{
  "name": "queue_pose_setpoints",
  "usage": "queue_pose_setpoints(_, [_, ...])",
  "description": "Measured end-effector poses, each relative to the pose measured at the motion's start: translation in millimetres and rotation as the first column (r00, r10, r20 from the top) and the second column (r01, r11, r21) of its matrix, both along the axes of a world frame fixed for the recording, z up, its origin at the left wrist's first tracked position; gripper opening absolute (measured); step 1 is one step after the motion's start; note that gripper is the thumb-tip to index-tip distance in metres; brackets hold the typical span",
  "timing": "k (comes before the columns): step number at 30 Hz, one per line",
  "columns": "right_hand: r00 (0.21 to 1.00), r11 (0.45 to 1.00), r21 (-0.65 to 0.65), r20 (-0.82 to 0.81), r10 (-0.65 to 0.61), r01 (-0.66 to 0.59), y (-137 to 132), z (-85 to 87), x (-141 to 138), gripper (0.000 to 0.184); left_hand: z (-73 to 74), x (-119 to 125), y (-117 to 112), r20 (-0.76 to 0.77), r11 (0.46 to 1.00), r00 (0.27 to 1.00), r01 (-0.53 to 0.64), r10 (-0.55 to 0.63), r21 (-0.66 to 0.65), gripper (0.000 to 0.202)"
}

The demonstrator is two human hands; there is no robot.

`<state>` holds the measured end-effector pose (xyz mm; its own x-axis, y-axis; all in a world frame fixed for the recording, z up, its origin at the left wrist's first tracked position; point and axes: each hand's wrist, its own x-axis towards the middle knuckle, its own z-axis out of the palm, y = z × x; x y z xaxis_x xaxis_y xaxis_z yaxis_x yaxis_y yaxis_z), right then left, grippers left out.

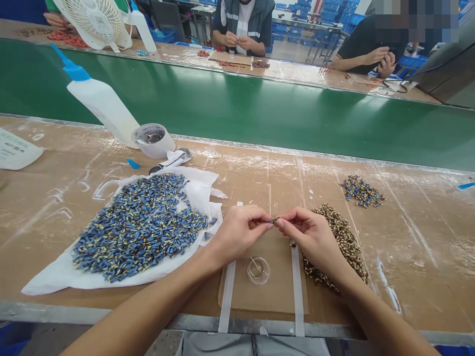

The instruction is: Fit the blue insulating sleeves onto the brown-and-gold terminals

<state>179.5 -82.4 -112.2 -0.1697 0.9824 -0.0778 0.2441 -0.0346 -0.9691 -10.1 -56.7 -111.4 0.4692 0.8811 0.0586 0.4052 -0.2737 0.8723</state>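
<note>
My left hand (243,227) pinches a small blue piece (272,222) between thumb and forefinger. Fingertip to fingertip with it, my right hand (309,232) pinches a small brown-and-cream piece (276,221); the two pieces touch or nearly touch. Both hands are above a cardboard sheet (265,296) held by tape strips. A small clear cup (259,270) with a thin stick in it stands on that sheet. To the left, a heap of blue, dark and yellow pieces (141,227) lies on white paper. Under and beside my right hand is a heap of brown-and-cream pieces (345,237).
A smaller pile of mixed pieces (362,191) lies at the right. Behind the left heap are a tape roll (154,141), a white bottle with a blue nozzle (102,104) and a crumpled tube (174,159). Beyond the green belt (237,109), several people work at another bench.
</note>
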Motion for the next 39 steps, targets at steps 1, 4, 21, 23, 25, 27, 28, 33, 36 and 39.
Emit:
queue_pose_setpoints(1, [1.000,1.000,0.002,0.000,-0.002,0.002,-0.2,0.0,-0.3,0.019,0.0,-0.1,0.4,-0.019,1.000,1.000,0.006,-0.005,0.026,0.014])
queue_pose_setpoints(4, [1.000,1.000,0.011,0.016,-0.001,0.001,-1.1,-0.1,-1.8,0.020,-1.1,-1.3,1.6,-0.087,0.991,0.996,0.028,-0.016,0.134,0.014])
queue_pose_setpoints(21, [0.981,0.984,0.083,0.123,0.147,-0.158,-0.2,-4.8,0.9,0.015,-1.1,-4.1,-4.1,-0.396,0.919,0.917,0.190,-0.041,0.345,0.016])
queue_pose_setpoints(23, [0.984,0.984,0.070,0.084,0.158,-0.164,-0.3,-6.2,-0.5,0.014,0.1,-4.1,-4.4,-0.364,0.939,0.930,0.174,-0.058,0.296,0.014])
queue_pose_setpoints(25, [0.983,0.982,0.064,0.048,0.175,-0.177,-0.6,-6.9,-2.5,0.014,1.7,-4.2,-4.6,-0.340,0.956,0.938,0.158,-0.067,0.249,0.013])
queue_pose_setpoints(27, [0.979,0.978,0.055,0.023,0.201,-0.202,-1.0,-6.9,-4.2,0.015,3.1,-4.3,-4.7,-0.333,0.965,0.940,0.155,-0.078,0.211,0.014])
queue_pose_setpoints(28, [0.977,0.975,0.050,0.018,0.214,-0.215,-1.4,-6.9,-4.8,0.015,3.6,-4.4,-4.8,-0.333,0.968,0.939,0.157,-0.085,0.196,0.014])
queue_pose_setpoints(33, [0.965,0.965,0.056,0.071,0.252,-0.256,-3.7,-10.2,-5.2,0.017,5.0,-4.4,-5.9,-0.348,0.976,0.930,0.174,-0.120,0.129,0.014])
queue_pose_setpoints(36, [0.964,0.966,0.079,0.116,0.238,-0.248,-4.6,-13.1,-5.7,0.016,5.7,-3.7,-6.7,-0.351,0.983,0.930,0.153,-0.109,0.101,0.014])
queue_pose_setpoints(39, [0.966,0.966,0.104,0.136,0.220,-0.235,-4.0,-13.2,-6.6,0.016,6.7,-2.7,-6.0,-0.319,0.988,0.943,0.128,-0.095,0.085,0.013])
